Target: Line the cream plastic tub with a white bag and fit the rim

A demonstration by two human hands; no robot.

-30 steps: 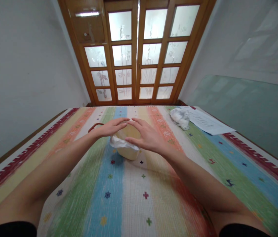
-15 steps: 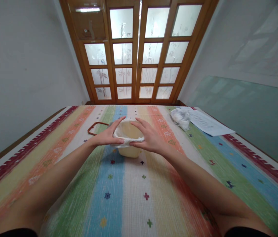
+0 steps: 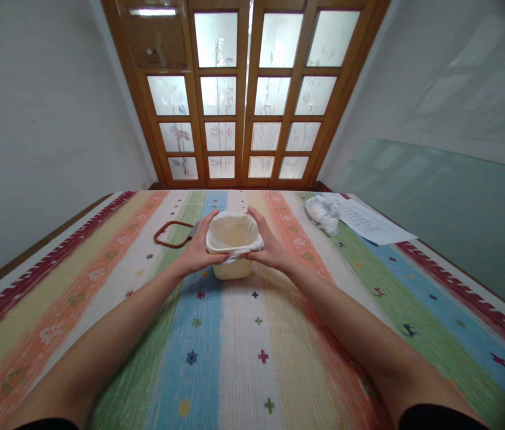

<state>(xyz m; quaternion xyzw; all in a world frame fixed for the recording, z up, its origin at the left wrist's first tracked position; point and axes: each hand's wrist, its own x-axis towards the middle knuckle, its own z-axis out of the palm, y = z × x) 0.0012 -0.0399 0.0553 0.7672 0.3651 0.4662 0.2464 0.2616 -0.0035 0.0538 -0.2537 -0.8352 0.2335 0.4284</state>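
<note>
A small cream bin (image 3: pixel 233 272) stands upright on the table, lined with a thin white plastic bag (image 3: pixel 234 233) folded over its rim. My left hand (image 3: pixel 199 248) grips the bin's left side, with the thumb along the near edge over the bag. On the opposite side, my right hand (image 3: pixel 269 242) clasps the bin and bag in the same way. Behind my left hand lies a brown rounded frame (image 3: pixel 172 235) joined to a grey part (image 3: pixel 194 230), partly hidden by the fingers.
A crumpled white plastic bag (image 3: pixel 323 214) rests at the back right, beside printed paper sheets (image 3: pixel 371 221). The striped tablecloth (image 3: pixel 239 358) covers the table. A pale green glass board (image 3: pixel 440 209) leans at the right wall; paned wooden doors (image 3: pixel 246 95) stand beyond.
Both hands have shifted from the upper rim to the outer sides of the bin. The bag's opening now shows wider, with its edge lying over the rim.
</note>
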